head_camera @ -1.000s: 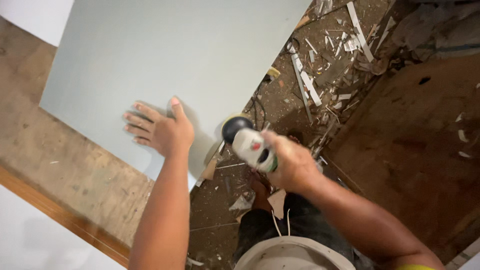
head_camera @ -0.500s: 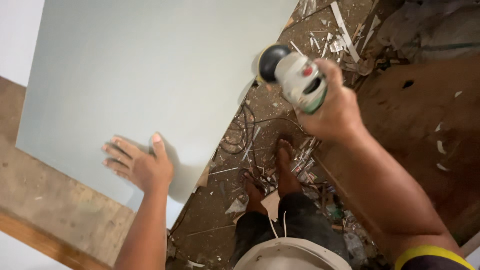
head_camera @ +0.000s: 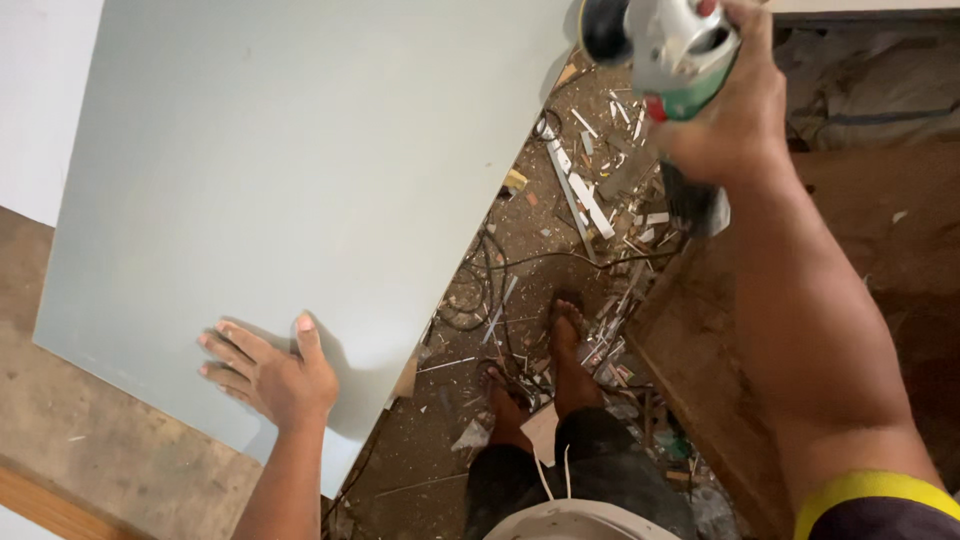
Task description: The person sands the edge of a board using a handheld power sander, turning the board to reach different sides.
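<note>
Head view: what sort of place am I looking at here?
Likely a workshop or renovation site: a pale panel under the left hand, a power tool in the right hand, offcuts littering the floor.

Left hand (head_camera: 268,372) flat, right hand (head_camera: 735,105) clenched

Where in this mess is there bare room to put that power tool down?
Most of the pale panel, above the left hand, lies bare. The rough bench top beside that hand is bare too. The floor under the power tool is crowded with offcuts and cable.
</note>
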